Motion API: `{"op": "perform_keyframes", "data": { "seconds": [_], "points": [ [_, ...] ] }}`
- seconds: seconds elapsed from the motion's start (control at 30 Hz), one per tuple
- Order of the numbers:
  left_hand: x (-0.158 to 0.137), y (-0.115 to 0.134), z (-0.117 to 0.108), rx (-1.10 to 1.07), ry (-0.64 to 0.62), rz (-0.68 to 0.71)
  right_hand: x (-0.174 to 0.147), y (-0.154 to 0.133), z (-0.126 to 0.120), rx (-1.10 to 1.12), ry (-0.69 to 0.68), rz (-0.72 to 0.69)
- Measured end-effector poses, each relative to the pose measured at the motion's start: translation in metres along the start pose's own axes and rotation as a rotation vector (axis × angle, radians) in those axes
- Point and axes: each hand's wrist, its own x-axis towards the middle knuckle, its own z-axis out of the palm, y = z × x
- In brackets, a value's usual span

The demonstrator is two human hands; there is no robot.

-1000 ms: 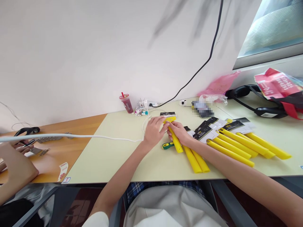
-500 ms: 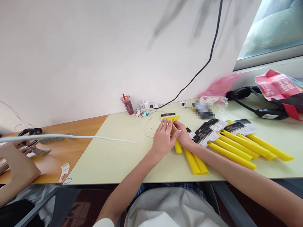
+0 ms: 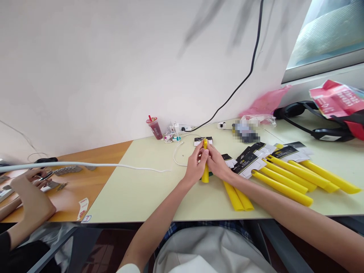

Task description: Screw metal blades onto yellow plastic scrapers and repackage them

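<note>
My left hand (image 3: 196, 162) and my right hand (image 3: 216, 161) are closed together around a yellow scraper (image 3: 205, 177) with a tube-like handle. Its narrow top end shows above my fingers, and its lower handle points towards me. Much of the middle is covered by my fingers. Just behind my hands lies a black and white card (image 3: 200, 141) on the table. To the right of my hands, several yellow tubes (image 3: 284, 187) lie with black and white cards (image 3: 248, 163) at their far ends. Two more yellow tubes (image 3: 238, 197) rest under my right forearm.
A red drink cup (image 3: 155, 129) and a power strip (image 3: 182, 128) stand by the wall. A white cable (image 3: 142, 168) crosses at left. Black headphones (image 3: 297, 110) and a pink bag (image 3: 338, 100) are at right. Another person's hand (image 3: 36, 177) works at the orange table (image 3: 93, 170).
The yellow scraper has turned in my hands, so its wide head, seen side-on before, now shows narrow. My right hand has shifted round its upper part. The view has moved slightly.
</note>
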Motion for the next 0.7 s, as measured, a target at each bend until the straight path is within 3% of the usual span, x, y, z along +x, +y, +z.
{"op": "perform_keyframes", "data": {
  "seconds": [0.2,0.33,0.5,0.7],
  "points": [
    [0.006,-0.003,-0.004,-0.173,0.065,0.014,0.000,0.003,0.006,-0.042,-0.066,-0.017],
    [0.009,-0.007,-0.001,-0.227,0.177,-0.012,-0.002,0.002,0.012,-0.064,-0.119,-0.047],
    [0.007,-0.006,-0.002,-0.304,0.281,-0.076,-0.009,-0.002,0.013,-0.178,-0.266,-0.068],
    [0.011,0.000,-0.012,-0.529,0.337,-0.253,-0.010,-0.005,0.007,-0.467,-0.268,-0.262]
  ]
}}
